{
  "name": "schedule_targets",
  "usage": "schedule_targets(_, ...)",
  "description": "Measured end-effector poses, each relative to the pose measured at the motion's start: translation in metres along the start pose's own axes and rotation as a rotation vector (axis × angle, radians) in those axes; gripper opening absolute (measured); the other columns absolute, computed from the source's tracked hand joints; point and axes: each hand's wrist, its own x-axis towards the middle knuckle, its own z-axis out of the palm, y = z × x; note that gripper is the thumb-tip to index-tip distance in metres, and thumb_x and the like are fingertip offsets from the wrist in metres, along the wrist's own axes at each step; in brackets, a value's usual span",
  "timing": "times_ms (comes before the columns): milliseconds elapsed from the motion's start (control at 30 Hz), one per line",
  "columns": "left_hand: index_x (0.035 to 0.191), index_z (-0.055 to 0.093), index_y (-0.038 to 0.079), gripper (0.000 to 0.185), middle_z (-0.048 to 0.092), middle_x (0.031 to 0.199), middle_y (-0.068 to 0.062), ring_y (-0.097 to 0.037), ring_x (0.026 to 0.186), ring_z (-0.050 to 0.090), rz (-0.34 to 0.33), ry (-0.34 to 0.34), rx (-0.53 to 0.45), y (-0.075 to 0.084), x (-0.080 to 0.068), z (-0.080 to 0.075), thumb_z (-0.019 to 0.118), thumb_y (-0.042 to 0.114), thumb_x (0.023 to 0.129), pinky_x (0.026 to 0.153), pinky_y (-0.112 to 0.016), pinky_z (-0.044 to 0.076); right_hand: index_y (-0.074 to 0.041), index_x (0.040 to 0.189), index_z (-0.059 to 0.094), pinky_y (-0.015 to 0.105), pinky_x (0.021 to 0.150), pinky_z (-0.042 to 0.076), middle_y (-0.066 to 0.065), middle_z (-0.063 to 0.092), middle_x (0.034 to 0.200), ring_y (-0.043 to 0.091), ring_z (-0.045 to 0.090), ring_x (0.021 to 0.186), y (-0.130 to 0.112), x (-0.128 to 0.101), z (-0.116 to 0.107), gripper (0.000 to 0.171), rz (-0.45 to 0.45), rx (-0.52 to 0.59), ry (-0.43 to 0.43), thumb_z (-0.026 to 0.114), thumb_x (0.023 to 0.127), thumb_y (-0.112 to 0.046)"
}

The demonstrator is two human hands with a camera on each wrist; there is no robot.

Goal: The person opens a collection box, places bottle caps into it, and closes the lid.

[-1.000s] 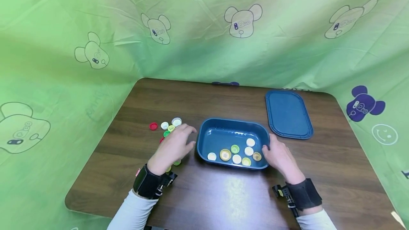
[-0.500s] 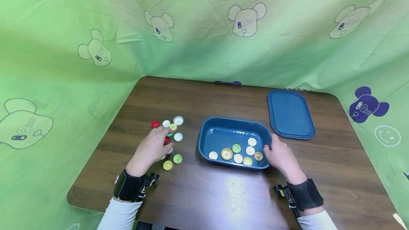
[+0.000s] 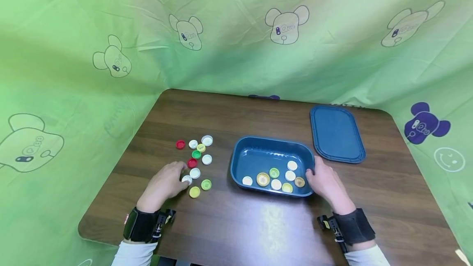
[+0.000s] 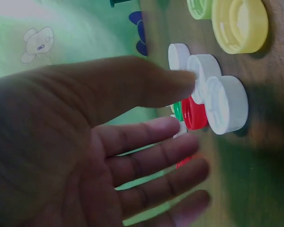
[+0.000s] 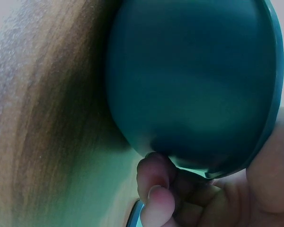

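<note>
Glossy plastic tub point(image 3: 255, 157), wood-grain table point(image 3: 236, 225), plastic caps point(image 3: 194, 173)

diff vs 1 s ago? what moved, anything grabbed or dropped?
The left hand pulled back from beside the blue tub toward the near-left, uncovering caps, and now reaches with open fingers at a white cap in the loose caps; nothing gripped yet. Unchanged: the right hand holds the tub's right rim, seven caps inside, blue lid at the far right.
</note>
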Motion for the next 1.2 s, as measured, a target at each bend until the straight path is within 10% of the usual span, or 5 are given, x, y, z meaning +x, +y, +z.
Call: schedule_targets(1200,0.095,0.062,-0.001,0.019,0.052,0.089,-0.009,-0.027,0.082,0.051,-0.066,-0.058,0.009,0.003,0.01,0.013,0.072,0.006,0.081,0.08,-0.047,0.048,0.013,0.151,0.021,0.064,0.095,0.047,0.043,0.038,0.145,0.054,0.051,0.125,0.0,0.0,0.001,0.063,0.009,0.013,-0.008,0.048,0.104,-0.018)
